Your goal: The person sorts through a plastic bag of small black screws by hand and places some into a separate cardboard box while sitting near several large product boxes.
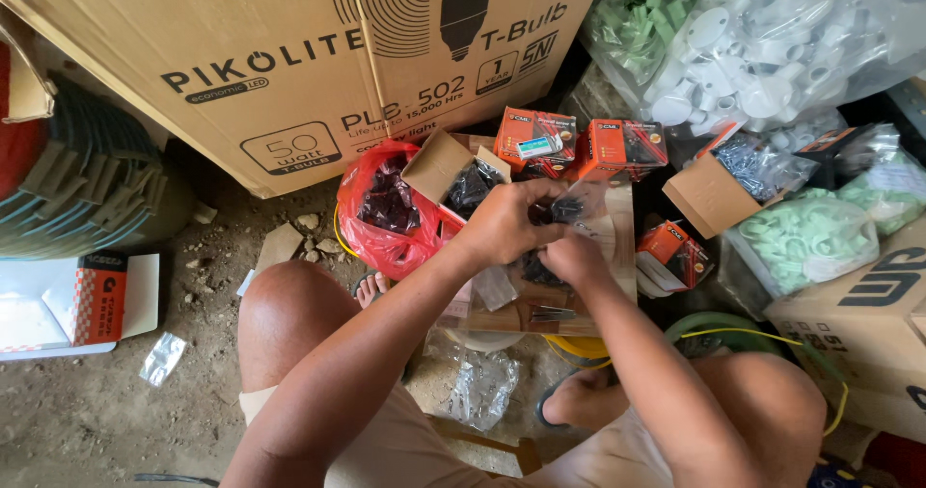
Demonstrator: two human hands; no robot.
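- The left hand (503,223) is pinched shut on the upper edge of a small clear bag (569,210) of dark screws, held in the air over the open boxes.
- The right hand (576,257) sits just below and nearer, fingers curled; I cannot tell whether they clamp the bag.
- The bag lies right of the left hand's grip, and hangs between the two hands.
- A red plastic bag (386,213) lies to the left, orange boxes (617,148) beyond.

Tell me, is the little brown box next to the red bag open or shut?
Open. The small brown box beside the red bag has its flap folded up, and dark small parts show inside.
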